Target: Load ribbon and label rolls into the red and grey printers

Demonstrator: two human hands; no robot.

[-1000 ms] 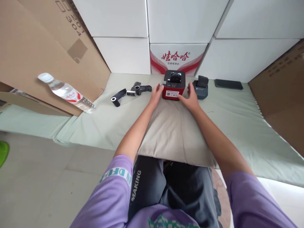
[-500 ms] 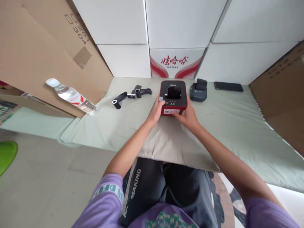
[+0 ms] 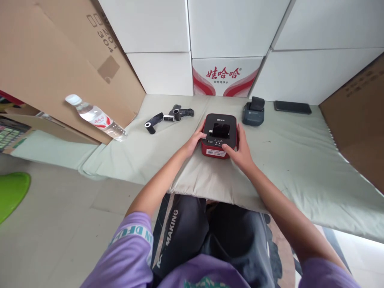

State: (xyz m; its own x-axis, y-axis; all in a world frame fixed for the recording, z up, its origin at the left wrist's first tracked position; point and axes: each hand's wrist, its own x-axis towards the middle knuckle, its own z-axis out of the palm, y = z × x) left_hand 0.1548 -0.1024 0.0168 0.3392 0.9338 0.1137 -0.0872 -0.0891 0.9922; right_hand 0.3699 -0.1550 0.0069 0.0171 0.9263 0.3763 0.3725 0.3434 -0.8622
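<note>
A red and black label printer sits on the cloth-covered surface in front of me, a black strip sticking up from the slot in its top. My left hand is closed on its left side, thumb at the top edge. On the other side, my right hand grips the right wall, its thumb on the front top edge near the small buttons. Most of the fingers are hidden behind the casing. A white label shows on the red front.
Beyond the printer on the right are a smaller dark printer and a black phone. To the left lie black ribbon rolls and a leaning water bottle. White boxes and a brown carton border the surface.
The label printer has come nearer to me, with both hands still on it. My right thumb has shifted from the front label up to the top edge. The view has shifted slightly.
</note>
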